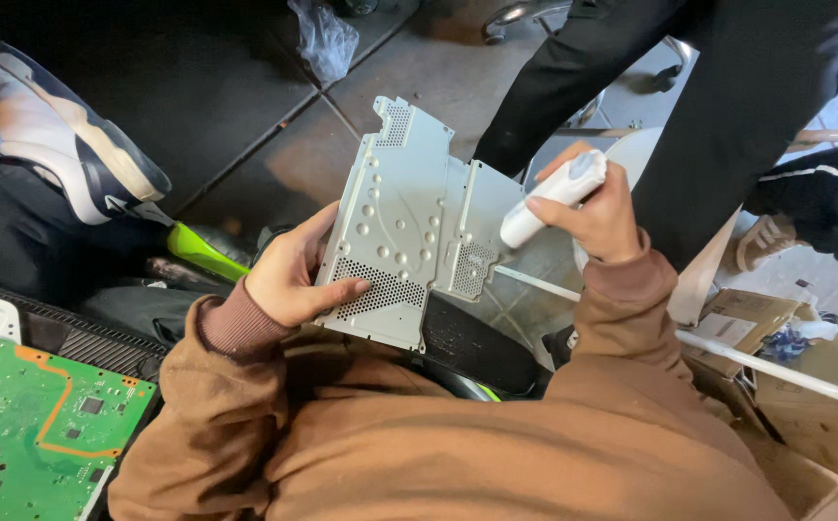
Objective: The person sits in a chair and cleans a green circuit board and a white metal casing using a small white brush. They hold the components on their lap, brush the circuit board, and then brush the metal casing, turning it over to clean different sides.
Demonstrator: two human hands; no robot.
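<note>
My left hand grips the lower left edge of a flat grey metal shield plate with stamped dimples and perforated mesh patches, holding it up over my lap. My right hand is closed around a white electric screwdriver, whose tip rests against the plate's right edge. Both arms wear brown sleeves.
A green circuit board lies at lower left on a dark ribbed panel. Another person's shoe and dark trouser legs stand close by. Cardboard boxes sit at right. Dark tiled floor lies beyond.
</note>
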